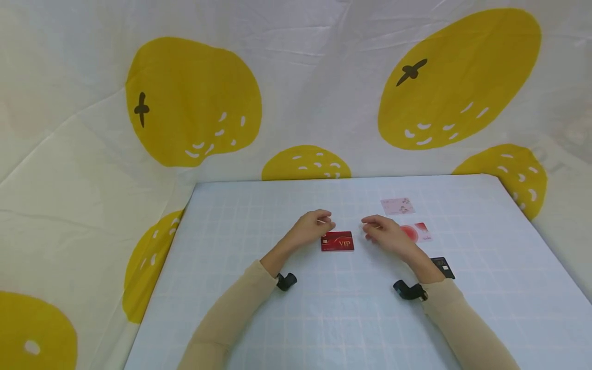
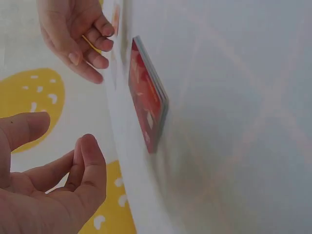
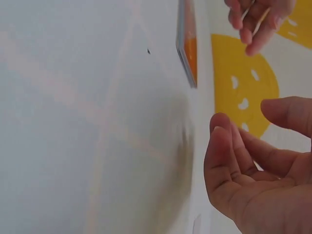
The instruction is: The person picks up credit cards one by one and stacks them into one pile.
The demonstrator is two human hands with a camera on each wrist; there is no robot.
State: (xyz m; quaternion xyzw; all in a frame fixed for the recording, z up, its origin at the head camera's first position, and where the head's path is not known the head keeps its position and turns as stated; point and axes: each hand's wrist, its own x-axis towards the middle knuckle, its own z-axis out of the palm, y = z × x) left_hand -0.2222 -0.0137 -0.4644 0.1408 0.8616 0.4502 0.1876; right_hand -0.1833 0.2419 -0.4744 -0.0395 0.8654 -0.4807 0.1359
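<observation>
A small stack of cards (image 1: 339, 243) lies flat on the table, a red card marked VIP on top. Several layered edges of that stack (image 2: 146, 97) show in the left wrist view. Just beyond its upper left corner hovers my left hand (image 1: 309, 228), fingers loosely bent and nothing held. To the right of the stack my right hand (image 1: 387, 235) is also empty, with thumb and fingertips apart in the right wrist view. Behind the right hand lies a white card with a red circle (image 1: 418, 234), partly hidden by it.
A pale pink card (image 1: 399, 206) lies farther back on the right. Near the right wrist is a black card (image 1: 445, 268), partly covered by the forearm. The pale checked tabletop (image 1: 222, 221) meets a white curtain with yellow fruit shapes (image 1: 194, 103) at its back edge.
</observation>
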